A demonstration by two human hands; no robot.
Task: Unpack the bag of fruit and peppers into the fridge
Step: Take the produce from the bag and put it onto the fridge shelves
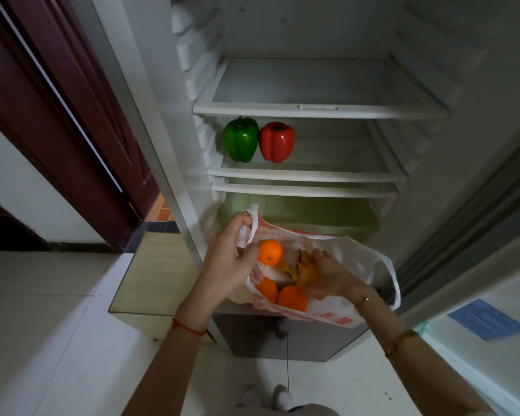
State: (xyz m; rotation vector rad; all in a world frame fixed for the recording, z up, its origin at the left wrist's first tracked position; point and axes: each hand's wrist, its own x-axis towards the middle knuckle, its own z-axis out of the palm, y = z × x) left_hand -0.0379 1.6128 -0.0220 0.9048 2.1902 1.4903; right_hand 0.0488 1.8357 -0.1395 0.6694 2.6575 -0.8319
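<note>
Fridge (192, 163) stands open; the top shelf (318, 111) is seen bare, and on the shelf below, at its left end, a green pepper (240, 139) and a red pepper (277, 141) are set upright, side by side and touching. A further shelf and a greenish drawer (300, 211) are seen lower down, partly hidden by the bag. To the left a dark red door (72, 115) and pale floor tiles (42, 310) are noted; to the right the open fridge door (493, 310) carries a blue sticker (488, 319). White shoes (279, 396) show at the bottom edge. A white plastic bag (357, 265) with orange print is held open in front of the lower fridge, between the hands and the drawer. One orange (270, 251) sits at the bag's mouth, just beside the left hand (231, 259); two more oranges (291, 298) lie deeper inside, below it, near the right hand (330, 277). The left hand is closed around the bag's handle (254, 226), its fingers curled and its thumb touching the upper orange. The right hand is reached into the bag, fingers loosely bent around a yellowish item (305, 273) that cannot be identified; whether it is truly gripped cannot be told. A red string is worn on the left wrist, gold bracelets on the right.
</note>
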